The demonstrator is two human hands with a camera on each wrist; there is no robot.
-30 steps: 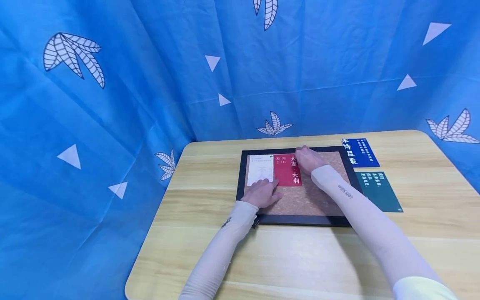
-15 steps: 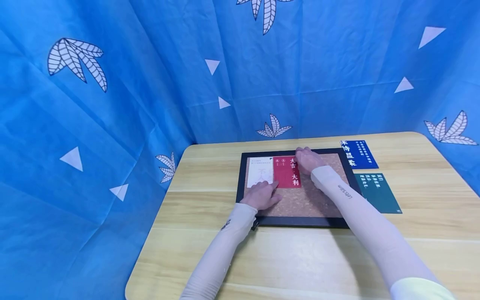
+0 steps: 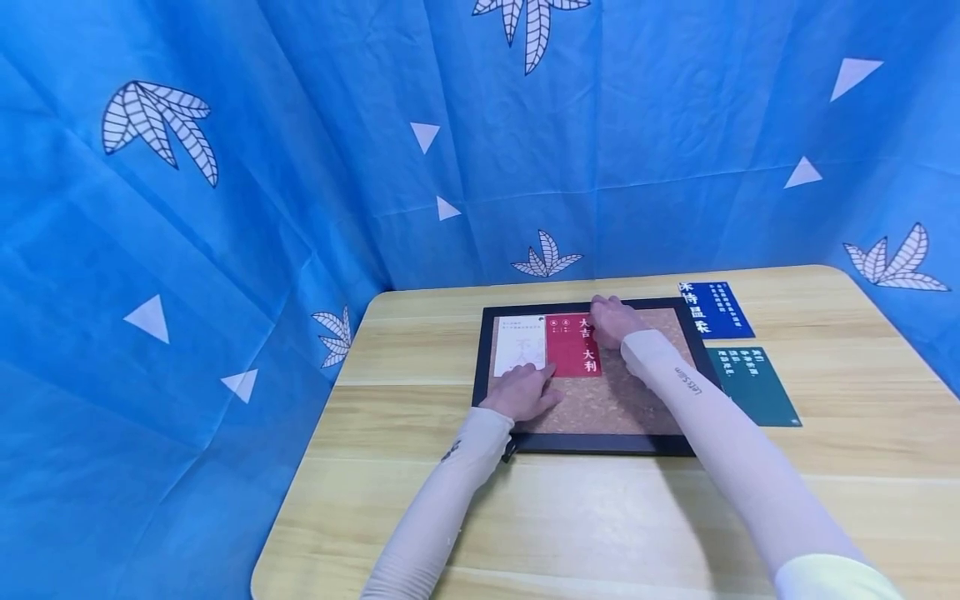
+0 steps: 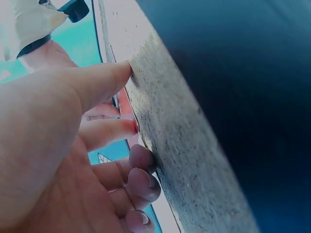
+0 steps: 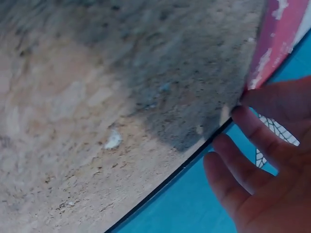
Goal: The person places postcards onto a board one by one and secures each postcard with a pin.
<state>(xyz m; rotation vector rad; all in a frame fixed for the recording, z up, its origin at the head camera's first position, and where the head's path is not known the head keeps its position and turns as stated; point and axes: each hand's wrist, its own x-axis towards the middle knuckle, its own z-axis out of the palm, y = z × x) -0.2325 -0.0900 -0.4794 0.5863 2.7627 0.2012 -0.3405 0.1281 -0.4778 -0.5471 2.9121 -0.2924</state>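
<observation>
A red card (image 3: 572,346) with white characters lies on a black-framed corkboard (image 3: 600,408). Directly left of it is a white card (image 3: 517,337) with a small dark dot at its top right corner. My left hand (image 3: 520,392) rests across the lower edges of both cards, index finger stretched onto the red one; in the left wrist view its thumb (image 4: 114,77) touches the cork. My right hand (image 3: 617,322) is at the red card's upper right corner, thumb and index fingertips close together. I cannot tell whether something small is between them.
Right of the board, a blue card (image 3: 716,310) and a green card (image 3: 757,387) lie on the wooden table (image 3: 360,475). A small black piece (image 3: 510,451) sticks out at the board's lower left edge. A blue patterned curtain (image 3: 480,142) hangs behind.
The head view has tilted slightly upward, so the scene sits a little lower. Both hands and the cards keep their places on the board.
</observation>
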